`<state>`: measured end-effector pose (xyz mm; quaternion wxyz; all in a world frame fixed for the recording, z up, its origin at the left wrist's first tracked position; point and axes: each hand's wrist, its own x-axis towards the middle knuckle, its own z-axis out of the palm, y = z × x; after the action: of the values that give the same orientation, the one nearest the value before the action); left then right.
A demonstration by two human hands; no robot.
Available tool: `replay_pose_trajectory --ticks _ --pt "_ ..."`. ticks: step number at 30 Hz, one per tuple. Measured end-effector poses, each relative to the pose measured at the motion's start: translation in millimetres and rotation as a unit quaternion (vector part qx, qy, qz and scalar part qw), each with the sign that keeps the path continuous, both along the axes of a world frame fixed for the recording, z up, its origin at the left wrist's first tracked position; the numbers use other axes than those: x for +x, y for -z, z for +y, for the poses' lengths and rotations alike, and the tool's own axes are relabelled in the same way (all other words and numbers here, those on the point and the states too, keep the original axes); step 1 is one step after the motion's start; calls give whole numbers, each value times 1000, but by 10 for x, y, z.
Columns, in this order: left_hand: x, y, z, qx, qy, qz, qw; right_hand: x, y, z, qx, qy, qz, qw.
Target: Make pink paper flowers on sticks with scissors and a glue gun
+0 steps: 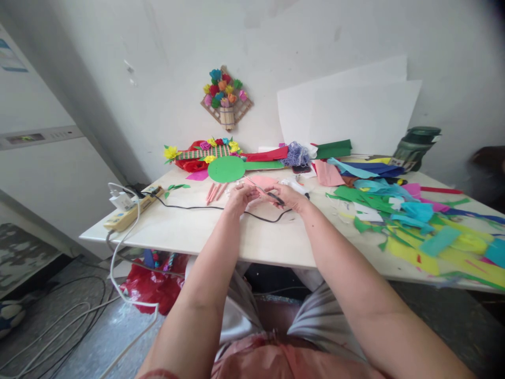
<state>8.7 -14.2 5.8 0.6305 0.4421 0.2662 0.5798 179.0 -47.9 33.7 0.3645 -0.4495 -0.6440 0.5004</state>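
Observation:
Near the middle of the table, my right hand (290,196) is closed on a pair of scissors with dark handles (276,198). Their thin blades reach away to the upper left. My left hand (241,198) is beside them with its fingers pinched together; what is in the pinch is too small to make out. Pink paper (265,181) lies just behind both hands. Several rolled pink paper sticks (216,193) are left of my left hand. Beyond them lies a green round card (226,169) with a long green strip (263,165) reaching to the right.
Coloured paper scraps (418,216) cover the table's right side, near a dark green bottle (416,148). A power strip (132,210) sits at the left edge; its black cable (189,207) runs past my hands. A flower-decorated woven piece (205,152) lies at the back.

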Motion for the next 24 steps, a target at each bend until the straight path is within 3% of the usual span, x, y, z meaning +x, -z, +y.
replay_pose_trajectory --ticks 24 --pt "-4 -2 -2 6 -1 7 1000 25 46 23 47 -18 -10 999"
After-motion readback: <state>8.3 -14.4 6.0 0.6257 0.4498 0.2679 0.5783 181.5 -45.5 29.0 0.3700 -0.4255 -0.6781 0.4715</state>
